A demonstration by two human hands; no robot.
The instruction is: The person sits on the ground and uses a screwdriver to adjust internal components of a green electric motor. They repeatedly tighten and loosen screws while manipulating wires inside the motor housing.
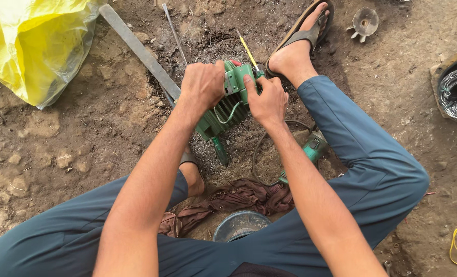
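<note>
Ground: you are squatting on bare brown dirt [84, 133], lumpy and dry, darker and sooty under the green motor housing [227, 105].
Motor housing: it sits on the dirt between your feet, finned side towards you, just short of your sandalled foot [300, 43].
Left hand: your left hand [202, 84] is clamped over the housing's left top edge, fingers curled tight around it.
Right hand: your right hand [267, 100] pinches a yellow-handled screwdriver [249, 51] at the housing's right top corner.
Edges: a flat grey metal bar [138, 51] and a thin rod [174, 33] lie just left of the housing; a green power tool [313, 149] with its cable lies near your right knee.
Open room: the free dirt is to your left, below the yellow plastic bag [28, 46].
Containers: a round grey bowl [238, 225] beside a brown rag [249, 197], contents unclear; a tub [456, 87] at the right edge holds coiled wire.
</note>
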